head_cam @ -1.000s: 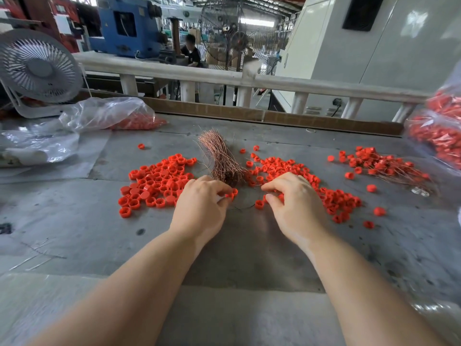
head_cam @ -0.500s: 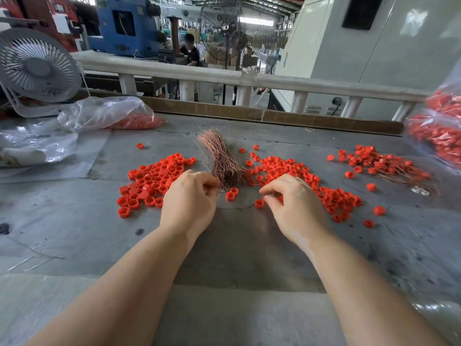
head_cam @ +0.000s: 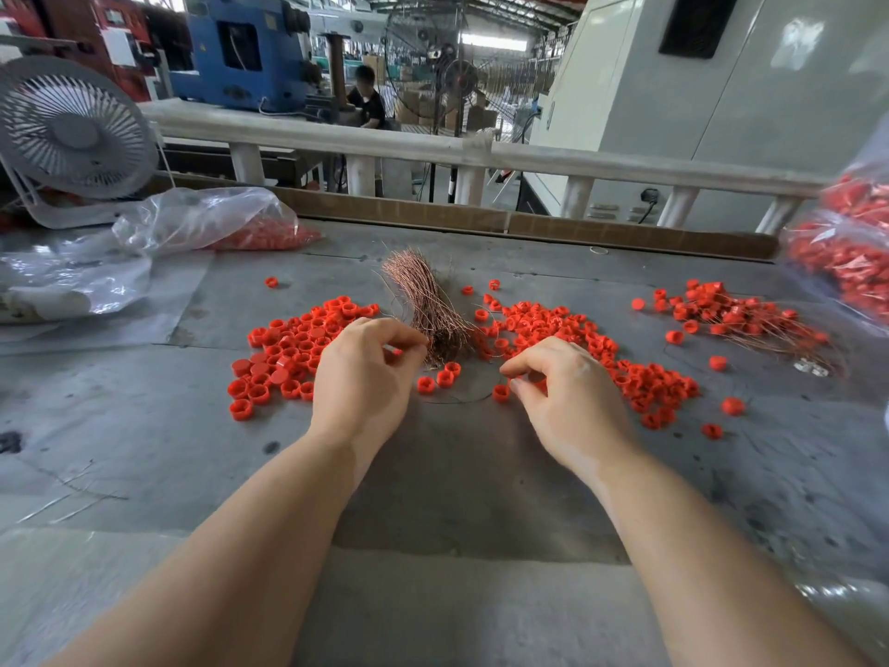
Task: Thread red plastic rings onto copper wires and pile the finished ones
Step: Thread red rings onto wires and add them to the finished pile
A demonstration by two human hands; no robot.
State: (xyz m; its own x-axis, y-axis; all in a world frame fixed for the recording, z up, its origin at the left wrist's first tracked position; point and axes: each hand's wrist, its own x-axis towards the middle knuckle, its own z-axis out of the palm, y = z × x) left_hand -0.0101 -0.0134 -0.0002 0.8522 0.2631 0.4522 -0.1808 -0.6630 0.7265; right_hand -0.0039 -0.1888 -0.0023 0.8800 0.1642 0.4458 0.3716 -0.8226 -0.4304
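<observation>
Both hands hover low over the grey surface (head_cam: 144,426), fingers curled. The left hand (head_cam: 365,377) has its fingertips drawn together at the near end of the bundle of copper wires (head_cam: 428,305); whether it actually pinches a strand or a ring I cannot tell. The right hand (head_cam: 567,397) pinches thumb against forefinger, with a red ring (head_cam: 500,392) just beside the fingertips, and what it grips is too small to make out. The wire bundle lies between two scatters of red rings: the left scatter (head_cam: 293,349) beyond the left hand, the right scatter (head_cam: 577,339) beyond and beside the right hand. Three loose rings (head_cam: 440,377) sit between the hands. Further right, well apart, lies the pile of finished wires (head_cam: 736,320) carrying rings. A clear bag (head_cam: 207,219) with red parts rests at the far left near a white fan (head_cam: 72,132), and another bag of red parts (head_cam: 846,252) stands at the right edge.
</observation>
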